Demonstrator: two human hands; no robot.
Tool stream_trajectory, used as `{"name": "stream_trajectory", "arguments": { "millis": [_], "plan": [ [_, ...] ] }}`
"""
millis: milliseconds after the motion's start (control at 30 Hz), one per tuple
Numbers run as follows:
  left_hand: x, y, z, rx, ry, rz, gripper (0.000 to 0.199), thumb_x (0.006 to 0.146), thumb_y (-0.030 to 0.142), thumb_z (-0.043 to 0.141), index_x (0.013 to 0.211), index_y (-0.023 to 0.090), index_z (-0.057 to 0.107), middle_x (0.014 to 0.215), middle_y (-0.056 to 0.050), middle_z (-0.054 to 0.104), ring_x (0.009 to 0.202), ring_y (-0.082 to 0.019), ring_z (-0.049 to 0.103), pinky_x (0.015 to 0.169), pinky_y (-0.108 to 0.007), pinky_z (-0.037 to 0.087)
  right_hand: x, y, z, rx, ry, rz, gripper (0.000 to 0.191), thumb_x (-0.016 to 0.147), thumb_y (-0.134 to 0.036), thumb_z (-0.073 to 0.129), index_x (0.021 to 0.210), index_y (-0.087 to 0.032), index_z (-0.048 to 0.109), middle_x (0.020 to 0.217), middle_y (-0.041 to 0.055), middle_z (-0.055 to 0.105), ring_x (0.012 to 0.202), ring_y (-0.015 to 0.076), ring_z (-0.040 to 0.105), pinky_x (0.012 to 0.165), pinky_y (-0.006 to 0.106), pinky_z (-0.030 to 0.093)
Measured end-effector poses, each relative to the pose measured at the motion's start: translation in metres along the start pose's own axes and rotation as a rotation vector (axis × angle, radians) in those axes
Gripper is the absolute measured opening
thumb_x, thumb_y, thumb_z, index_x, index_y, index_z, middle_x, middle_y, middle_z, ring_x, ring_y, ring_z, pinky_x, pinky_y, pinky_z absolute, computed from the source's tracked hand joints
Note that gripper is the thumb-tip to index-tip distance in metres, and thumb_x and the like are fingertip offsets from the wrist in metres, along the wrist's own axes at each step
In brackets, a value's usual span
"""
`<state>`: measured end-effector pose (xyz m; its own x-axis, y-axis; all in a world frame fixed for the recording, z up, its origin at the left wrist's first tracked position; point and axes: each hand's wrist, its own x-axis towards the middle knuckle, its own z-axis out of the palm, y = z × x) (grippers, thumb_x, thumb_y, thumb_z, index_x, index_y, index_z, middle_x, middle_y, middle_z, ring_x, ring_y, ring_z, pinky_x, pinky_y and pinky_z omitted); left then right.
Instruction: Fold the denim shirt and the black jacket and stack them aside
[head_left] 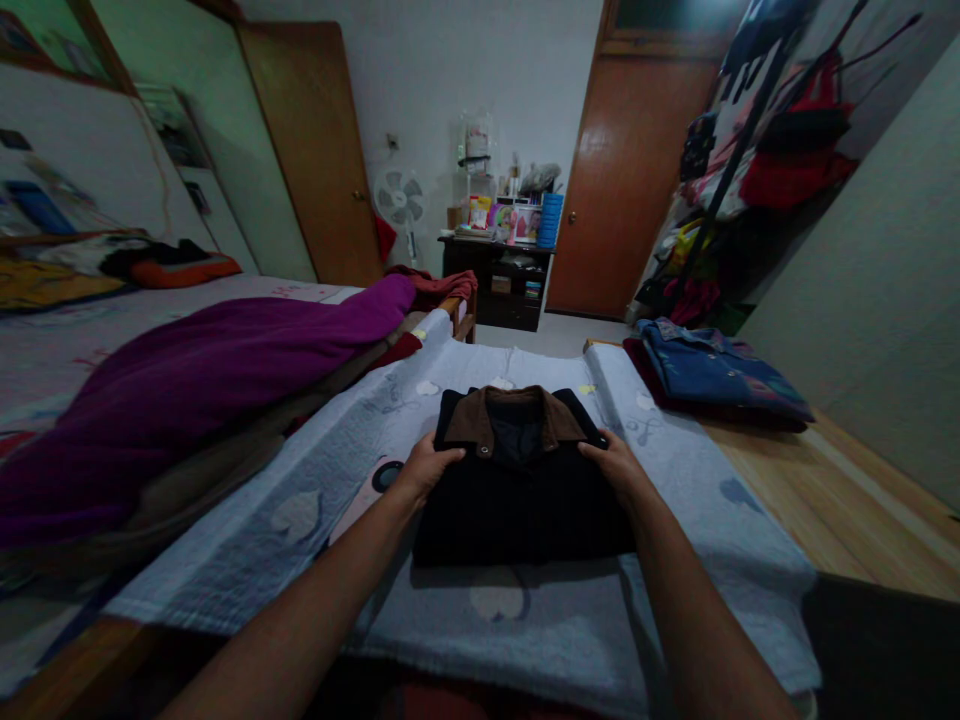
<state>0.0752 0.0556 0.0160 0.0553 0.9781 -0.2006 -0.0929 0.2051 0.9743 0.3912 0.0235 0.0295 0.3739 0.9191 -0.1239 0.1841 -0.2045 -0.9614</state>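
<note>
A folded black jacket (pixel 525 510) with a brown collar faces me above a pale blue cloth (pixel 577 605) patterned with hearts. My left hand (pixel 433 465) grips its left side near the collar, the thumb on top and the other fingers hidden beneath. On the opposite side my right hand (pixel 611 460) holds it the same way. A pink phone (pixel 367 497) with a round dark camera ring lies on the cloth, just left of the jacket and partly behind my left wrist.
Folded denim clothing (pixel 712 365) is stacked on the wooden surface (pixel 795 490) at right. A purple blanket (pixel 225 380) covers the bed edge at left. Farther back stand a white fan (pixel 401 200) and a dark cabinet (pixel 491 285). Clothes and a red bag (pixel 795 175) hang at right.
</note>
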Motion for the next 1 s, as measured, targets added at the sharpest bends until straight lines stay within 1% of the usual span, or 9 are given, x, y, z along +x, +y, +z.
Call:
{"name": "stream_trajectory", "arguments": {
  "millis": [233, 400, 567, 667, 700, 733, 833, 933, 1000],
  "plan": [
    [-0.019, 0.018, -0.002, 0.005, -0.091, 0.028, 0.055, 0.056, 0.019, 0.073, 0.109, 0.016, 0.059, 0.089, -0.003, 0.072, 0.073, -0.018, 0.068, 0.068, -0.028, 0.053, -0.047, -0.003, -0.016, 0.064, 0.02, -0.009, 0.058, 0.068, -0.036, 0.07, 0.121, -0.017, 0.054, 0.098, 0.0075, 0.071, 0.084, 0.0232, 0.069, 0.073, 0.032, 0.055],
    [-0.016, -0.001, -0.012, 0.17, -0.106, 0.034, 0.047, 0.057, 0.019, 0.071, 0.103, 0.017, 0.061, 0.087, -0.001, 0.072, 0.075, -0.019, 0.067, 0.068, -0.028, 0.052, -0.066, 0.025, -0.014, -0.036, 0.04, -0.011, 0.06, 0.07, -0.041, 0.067, 0.122, -0.015, 0.053, 0.1, 0.0087, 0.07, 0.09, 0.025, 0.067, 0.076, 0.034, 0.054],
    [-0.014, -0.012, -0.015, 0.616, 0.054, 0.127, 0.044, 0.065, 0.023, 0.065, 0.108, 0.016, 0.059, 0.106, -0.01, 0.068, 0.1, -0.027, 0.063, 0.086, -0.037, 0.049, -0.064, 0.043, -0.015, -0.379, 0.155, -0.128, 0.057, 0.075, -0.036, 0.059, 0.127, -0.014, 0.05, 0.117, 0.012, 0.062, 0.115, 0.0283, 0.055, 0.097, 0.042, 0.044],
    [-0.024, 0.0, 0.0, 0.982, 0.293, 0.327, 0.057, 0.07, 0.019, 0.06, 0.127, 0.015, 0.051, 0.138, -0.017, 0.048, 0.13, -0.032, 0.042, 0.105, -0.046, 0.035, -0.064, 0.035, -0.008, -0.63, 0.271, -0.273, 0.058, 0.077, -0.029, 0.054, 0.132, -0.011, 0.045, 0.133, 0.018, 0.049, 0.13, 0.0302, 0.039, 0.108, 0.046, 0.031],
    [-0.029, 0.006, 0.009, 1.068, 0.324, 0.412, 0.059, 0.073, 0.017, 0.056, 0.132, 0.016, 0.047, 0.146, -0.015, 0.039, 0.136, -0.031, 0.034, 0.109, -0.046, 0.029, -0.064, 0.03, -0.002, -0.684, 0.279, -0.324, 0.058, 0.079, -0.027, 0.052, 0.134, -0.01, 0.043, 0.138, 0.019, 0.045, 0.133, 0.0297, 0.035, 0.11, 0.046, 0.028],
    [-0.033, 0.01, 0.018, 1.124, 0.296, 0.484, 0.06, 0.075, 0.013, 0.051, 0.134, 0.018, 0.045, 0.149, -0.013, 0.035, 0.139, -0.029, 0.029, 0.112, -0.046, 0.025, -0.065, 0.024, 0.005, -0.722, 0.259, -0.372, 0.057, 0.081, -0.027, 0.049, 0.136, -0.01, 0.042, 0.142, 0.0187, 0.041, 0.135, 0.0286, 0.032, 0.111, 0.045, 0.026],
    [-0.041, 0.014, 0.045, 1.203, -0.008, 0.654, 0.048, 0.083, 0.012, 0.043, 0.129, 0.022, 0.052, 0.149, -0.006, 0.038, 0.141, -0.023, 0.025, 0.115, -0.044, 0.02, -0.07, 0.011, 0.035, -0.805, 0.102, -0.465, 0.053, 0.088, -0.028, 0.041, 0.139, -0.014, 0.04, 0.149, 0.0124, 0.035, 0.139, 0.0246, 0.028, 0.113, 0.044, 0.024],
    [-0.044, 0.0, 0.063, 1.24, -0.272, 0.715, 0.034, 0.088, 0.019, 0.043, 0.117, 0.021, 0.062, 0.143, -0.007, 0.047, 0.139, -0.024, 0.031, 0.114, -0.044, 0.022, -0.077, 0.009, 0.061, -0.895, -0.032, -0.452, 0.052, 0.091, -0.03, 0.038, 0.14, -0.014, 0.041, 0.15, 0.0104, 0.035, 0.14, 0.0243, 0.025, 0.112, 0.043, 0.023],
    [-0.044, -0.013, 0.068, 1.268, -0.344, 0.71, 0.033, 0.09, 0.021, 0.042, 0.115, 0.022, 0.063, 0.136, -0.008, 0.054, 0.135, -0.025, 0.037, 0.114, -0.047, 0.021, -0.081, 0.011, 0.071, -0.961, -0.106, -0.429, 0.05, 0.093, -0.033, 0.039, 0.139, -0.014, 0.044, 0.15, 0.0095, 0.036, 0.141, 0.0263, 0.022, 0.112, 0.043, 0.022]
  ]
}}
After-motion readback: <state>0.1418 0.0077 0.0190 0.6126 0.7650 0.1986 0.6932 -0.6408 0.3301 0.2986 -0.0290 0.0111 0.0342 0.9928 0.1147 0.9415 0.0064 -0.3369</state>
